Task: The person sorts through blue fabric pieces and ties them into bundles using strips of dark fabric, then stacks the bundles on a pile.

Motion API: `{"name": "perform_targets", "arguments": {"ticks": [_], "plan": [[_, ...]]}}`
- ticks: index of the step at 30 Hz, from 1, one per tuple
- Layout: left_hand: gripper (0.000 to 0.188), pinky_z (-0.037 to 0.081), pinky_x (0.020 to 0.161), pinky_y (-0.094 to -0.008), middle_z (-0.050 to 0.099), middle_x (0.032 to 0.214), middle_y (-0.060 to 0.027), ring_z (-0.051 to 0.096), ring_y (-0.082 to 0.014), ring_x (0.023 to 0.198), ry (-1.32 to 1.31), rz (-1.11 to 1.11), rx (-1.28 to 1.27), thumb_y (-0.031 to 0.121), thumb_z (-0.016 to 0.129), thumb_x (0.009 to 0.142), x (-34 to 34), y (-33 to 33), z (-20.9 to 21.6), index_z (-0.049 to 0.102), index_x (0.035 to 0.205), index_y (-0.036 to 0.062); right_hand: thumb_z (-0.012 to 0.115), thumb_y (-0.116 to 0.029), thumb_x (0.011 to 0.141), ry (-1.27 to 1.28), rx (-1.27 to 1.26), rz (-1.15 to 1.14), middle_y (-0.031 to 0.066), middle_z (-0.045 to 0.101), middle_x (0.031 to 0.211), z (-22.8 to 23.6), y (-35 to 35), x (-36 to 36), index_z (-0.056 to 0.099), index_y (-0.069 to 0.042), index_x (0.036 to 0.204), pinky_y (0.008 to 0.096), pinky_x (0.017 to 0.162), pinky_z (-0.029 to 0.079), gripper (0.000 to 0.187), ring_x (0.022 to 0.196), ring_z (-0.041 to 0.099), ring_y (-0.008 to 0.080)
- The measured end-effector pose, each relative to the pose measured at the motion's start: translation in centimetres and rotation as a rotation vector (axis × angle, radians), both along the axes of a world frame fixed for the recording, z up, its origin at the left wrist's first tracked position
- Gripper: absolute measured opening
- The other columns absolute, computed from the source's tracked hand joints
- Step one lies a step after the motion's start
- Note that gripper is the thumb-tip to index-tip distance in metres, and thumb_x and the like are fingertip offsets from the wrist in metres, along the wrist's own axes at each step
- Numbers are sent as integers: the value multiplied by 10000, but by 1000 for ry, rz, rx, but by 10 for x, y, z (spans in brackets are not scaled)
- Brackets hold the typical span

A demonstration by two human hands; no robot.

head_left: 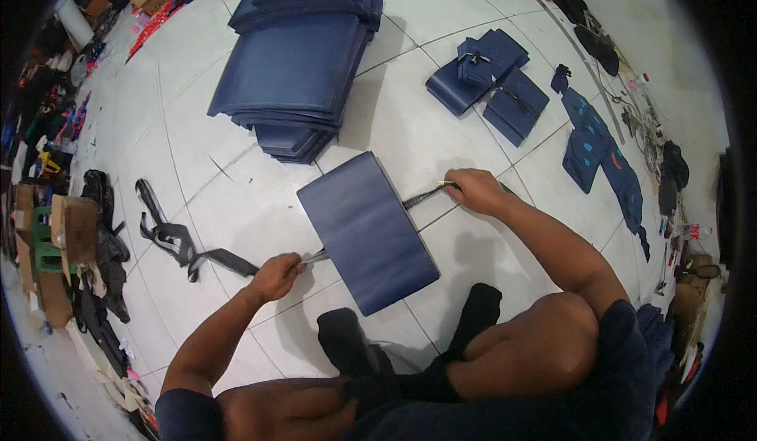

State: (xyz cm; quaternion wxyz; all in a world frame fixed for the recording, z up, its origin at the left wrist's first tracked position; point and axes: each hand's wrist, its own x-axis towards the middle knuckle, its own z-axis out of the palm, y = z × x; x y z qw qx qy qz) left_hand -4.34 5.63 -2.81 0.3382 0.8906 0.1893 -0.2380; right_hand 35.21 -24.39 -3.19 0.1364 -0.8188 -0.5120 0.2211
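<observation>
A dark blue rectangular stack of sheets [369, 232] lies tilted on the tiled floor in front of me. From its right side a black strip [422, 197] runs to my right hand [479, 190], which is closed on it. A small pale piece shows at those fingers, too small to name. On the other side my left hand [277, 275] pinches the strip where it comes out by the stack's left edge. The strip's loose tail [177, 240] trails crumpled across the floor to the left. Whatever part lies under the stack is hidden.
Beyond stands a tall pile of larger dark blue sheets [288, 70]. Smaller tied blue bundles [516, 106] lie at the far right, near blue cut scraps [595, 145]. Cardboard boxes [79, 228] and clutter line the left wall. My socked feet [347, 338] are close to the stack.
</observation>
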Motion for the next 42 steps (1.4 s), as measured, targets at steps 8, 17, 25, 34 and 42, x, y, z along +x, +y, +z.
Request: {"name": "perform_targets", "arguments": {"ticks": [8,17,25,34,42], "plan": [[359,498,735,-378,675,837,-112,631,-234,804,218,315,-186,372,596,967,12,14,33,684,964,24,615,-361,963,129,-219,188,178,720,913,44,15,9,679,-41,937,474,786,513,326,907,676,361],[275,454,575,-332,596,740,-79,563,-180,636,121,478,-471,207,599,924,106,-27,42,676,1000,-46,602,-262,959,198,-87,342,205,660,827,83,14,-44,617,-62,1010,529,744,486,207,857,642,412],[340,513,778,-419,701,922,-225,677,-320,856,-164,415,-213,249,558,947,203,-67,39,683,992,-64,566,-285,978,289,-114,326,216,648,854,81,-11,-85,583,-30,984,548,755,477,256,835,633,431],[276,514,857,-471,695,993,-243,667,-407,951,-125,-34,-91,215,530,965,245,-127,30,709,1012,10,598,-290,964,583,73,-60,190,672,863,41,-20,-71,678,-25,951,476,736,492,277,795,653,356],[314,497,559,-376,634,705,-85,619,-189,607,-173,500,-301,293,524,1022,181,-158,-13,669,943,26,680,-238,924,877,184,-81,101,699,805,-11,-27,-42,710,-17,1021,372,648,484,243,689,617,200]]}}
